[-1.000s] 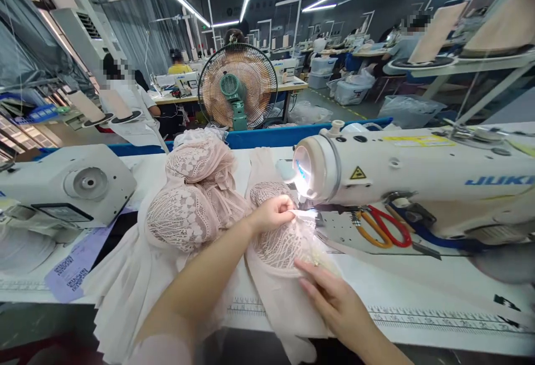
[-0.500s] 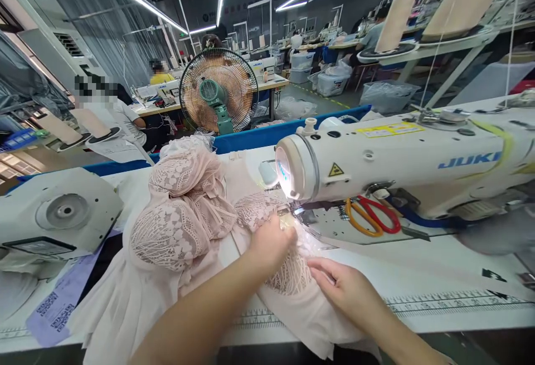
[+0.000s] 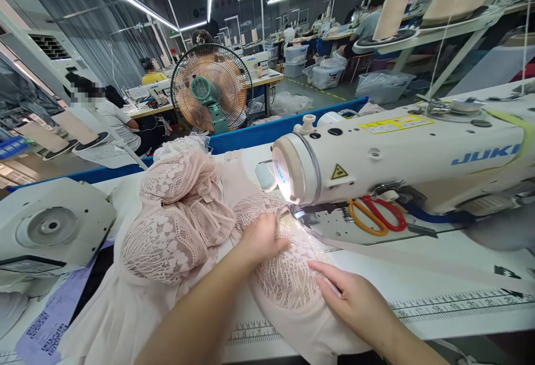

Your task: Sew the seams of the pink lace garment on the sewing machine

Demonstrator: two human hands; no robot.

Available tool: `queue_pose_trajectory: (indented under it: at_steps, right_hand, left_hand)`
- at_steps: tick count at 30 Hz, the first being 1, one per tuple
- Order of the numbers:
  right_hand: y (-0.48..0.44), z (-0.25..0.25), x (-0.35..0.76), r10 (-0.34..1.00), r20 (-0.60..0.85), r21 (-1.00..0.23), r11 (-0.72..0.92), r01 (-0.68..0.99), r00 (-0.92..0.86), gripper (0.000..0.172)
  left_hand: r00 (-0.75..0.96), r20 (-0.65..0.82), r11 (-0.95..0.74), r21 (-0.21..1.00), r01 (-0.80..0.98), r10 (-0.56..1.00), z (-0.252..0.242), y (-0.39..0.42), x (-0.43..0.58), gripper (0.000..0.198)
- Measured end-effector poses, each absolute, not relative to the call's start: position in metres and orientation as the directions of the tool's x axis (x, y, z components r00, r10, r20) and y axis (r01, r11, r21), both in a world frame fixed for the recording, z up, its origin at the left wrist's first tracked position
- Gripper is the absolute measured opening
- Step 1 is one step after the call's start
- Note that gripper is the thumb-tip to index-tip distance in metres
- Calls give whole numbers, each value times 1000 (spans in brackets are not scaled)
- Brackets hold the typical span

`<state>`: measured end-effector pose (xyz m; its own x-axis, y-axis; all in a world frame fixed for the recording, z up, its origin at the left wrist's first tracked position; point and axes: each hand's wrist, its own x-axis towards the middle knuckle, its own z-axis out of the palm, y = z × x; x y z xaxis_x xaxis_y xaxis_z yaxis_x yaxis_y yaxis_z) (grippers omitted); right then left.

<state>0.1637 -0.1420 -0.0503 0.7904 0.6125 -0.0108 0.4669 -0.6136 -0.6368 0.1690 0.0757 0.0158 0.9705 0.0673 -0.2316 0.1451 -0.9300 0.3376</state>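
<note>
- The left hand (image 3: pixel 263 237) is curled over a pale pink garment with openwork lace cups (image 3: pixel 288 281); its fingertips are hidden, so whether it grips or only presses cannot be told.
- The right hand (image 3: pixel 355 303) rests at the lower right side of the near cup, index fingertip on the lace, with a narrow gap between finger and thumb; whether cloth is pinched there is unclear.
- The garment lies on the white worktop (image 3: pixel 426 278), its lower part reaching over the ruler-marked front edge, and its upper lace edge beside the lit needle end of a white sewing machine (image 3: pixel 376 156) with blue lettering.
- Judging by that position, work on this piece seems under way and unfinished; which seams are done cannot be made out.
- A heap of similar pale pink lace-cupped garments (image 3: pixel 163 242) sits just left of it, running from near the worktop's back edge to its front edge; whether these are finished or waiting cannot be told.
- Scissors with orange and red loop handles (image 3: pixel 403 220) lie below the machine's arm, apart from both hands.
</note>
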Motion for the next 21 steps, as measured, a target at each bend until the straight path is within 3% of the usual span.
queue_pose_trajectory:
  at_steps: [3,5,7,9,11,13,15,17,21]
  right_hand:
    - [-143,-52,164,631,-27,-636,-610,474,776,43]
    - [-143,-51,164,633,-29,-645,-603,469,774,43]
    - [-141,-50,163,626,-28,-663,-595,454,779,43]
    - [-140,-48,162,618,-34,-676,-594,437,786,44]
    - [-138,-46,162,607,-33,-677,-598,429,794,44]
    - [-138,-46,162,597,-18,-678,-597,429,802,43]
    - [-138,-47,162,589,6,-680,-590,435,808,42]
    - [-139,-49,163,581,23,-674,-592,442,814,42]
    - [-139,-53,163,571,51,-641,-611,466,819,42]
  left_hand:
    - [957,-290,-943,316,108,13,15,78,171,17]
    - [966,-257,-874,466,137,15,12,79,172,21]
    - [971,-231,-668,714,209,57,8,81,175,25]
    - [960,-262,-382,881,280,100,4,83,177,26]
    - [943,-300,-171,931,322,143,-2,83,179,25]
    - [950,-263,-104,954,282,167,-8,82,180,21]
    - [972,-170,-172,965,197,161,-15,81,180,15]
    - [990,-55,-340,936,96,128,-20,81,179,20]
    - [999,49,-721,692,-37,-4,-22,80,176,33]
